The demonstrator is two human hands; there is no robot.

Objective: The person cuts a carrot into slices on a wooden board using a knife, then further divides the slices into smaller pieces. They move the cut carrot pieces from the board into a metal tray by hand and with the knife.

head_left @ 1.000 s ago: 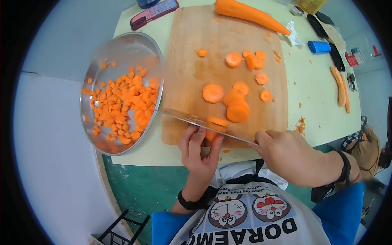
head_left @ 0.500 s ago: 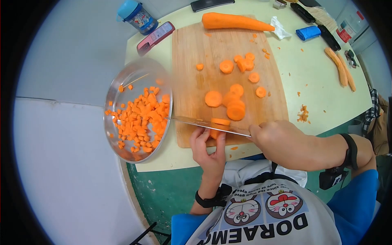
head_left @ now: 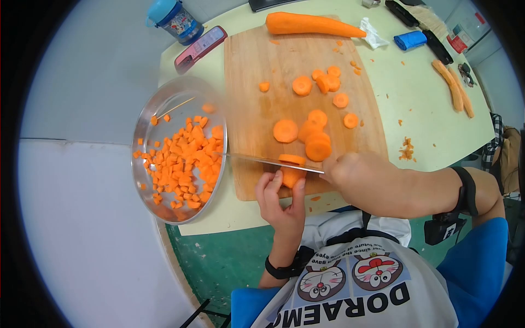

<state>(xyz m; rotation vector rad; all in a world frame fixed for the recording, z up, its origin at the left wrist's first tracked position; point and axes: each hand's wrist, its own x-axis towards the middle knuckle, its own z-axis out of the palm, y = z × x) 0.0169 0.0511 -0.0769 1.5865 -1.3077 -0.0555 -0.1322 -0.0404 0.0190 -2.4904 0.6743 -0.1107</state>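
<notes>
Wooden board [head_left: 251, 65] on pale table [head_left: 426, 109]; green floor [head_left: 229, 257], white wall [head_left: 82, 191]. Knife [head_left: 268, 160] over board's near end, long axis crosswise, tip left toward metal bowl [head_left: 143, 127]. Right hand [head_left: 350, 175] clenched at its right end; left hand [head_left: 280, 199] pinches carrot piece [head_left: 292, 177].
</notes>
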